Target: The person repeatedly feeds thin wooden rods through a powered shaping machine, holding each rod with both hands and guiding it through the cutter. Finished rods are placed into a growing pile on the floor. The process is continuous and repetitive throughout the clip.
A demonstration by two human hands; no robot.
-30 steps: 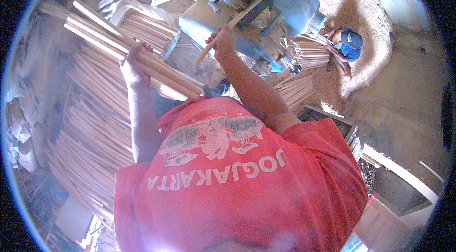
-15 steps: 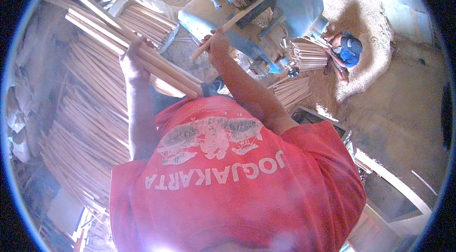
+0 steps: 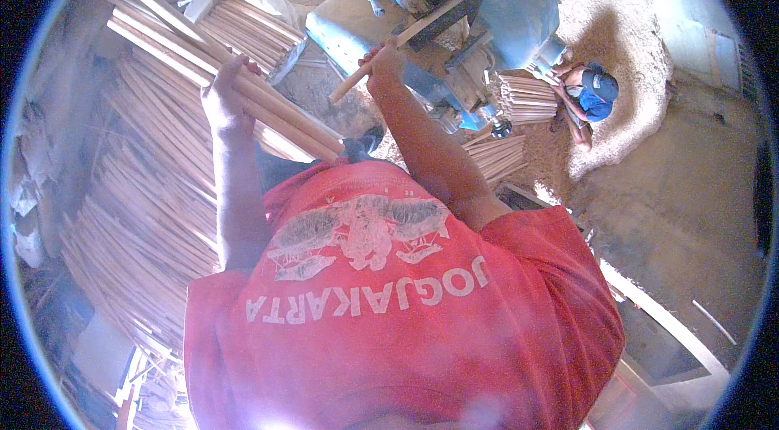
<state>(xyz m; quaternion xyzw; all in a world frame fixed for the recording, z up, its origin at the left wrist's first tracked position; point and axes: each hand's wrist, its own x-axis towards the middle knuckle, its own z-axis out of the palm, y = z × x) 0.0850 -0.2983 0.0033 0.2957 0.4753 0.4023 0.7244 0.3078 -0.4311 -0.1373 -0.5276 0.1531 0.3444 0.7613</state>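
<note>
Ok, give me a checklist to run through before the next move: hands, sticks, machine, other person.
1. Right hand closed on the single stick: ok.
2. Left hand closed around the bundle of sticks: ok.
3. Single stick's far end at the blue machine: ok.
4. Co-worker away from these hands: ok, beyond the machine.
5. Hands gloved: not ok, both bare.
6. Machine stopped: cannot tell.

1. Floor: bare brown dusty floor (image 3: 673,211), right side, dim.
2. Pale tan heap of wood shavings (image 3: 637,130) on it, upper right, sunlit, brown shadow (image 3: 600,24) across it.
3. Wall: flat pale blue-grey wall (image 3: 682,16), beyond the heap.
4. Lower right: long whitish frame edge (image 3: 677,334), furniture type unclear.
5. Light: white glare (image 3: 174,397), lower left, detail washed out.
</note>
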